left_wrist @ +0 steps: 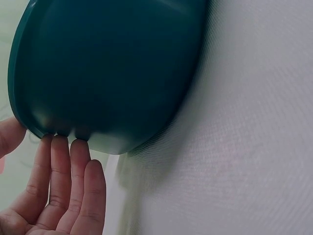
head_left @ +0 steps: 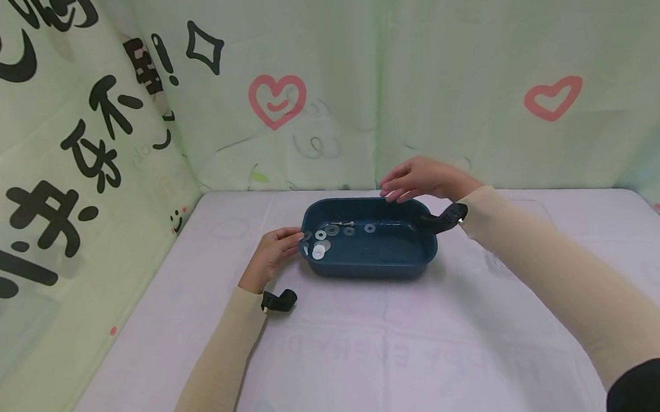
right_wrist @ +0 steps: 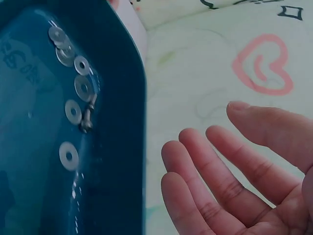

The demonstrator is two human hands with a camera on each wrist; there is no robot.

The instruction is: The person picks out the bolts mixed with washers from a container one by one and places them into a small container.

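A dark blue plastic basin (head_left: 369,270) stands on the table, with several washers (head_left: 332,230) and small screws (right_wrist: 87,120) in its left and far part. My left hand (head_left: 272,251) pinches the basin's left end, thumb at the rim and fingers against the outer wall, as the left wrist view shows (left_wrist: 58,191). Over the far rim, towards the right, hovers my right hand (head_left: 420,179). In the right wrist view its fingers (right_wrist: 215,191) are relaxed and apart, holding nothing, beside the basin's wall. A white round piece (head_left: 318,252) lies among the washers near the left end.
The table (head_left: 341,358) has a pale cloth over it. Behind it hangs a light green curtain (head_left: 441,64) with hearts, and another with black lettering (head_left: 49,213) runs along the left. Dark straps with cameras sit on both wrists.
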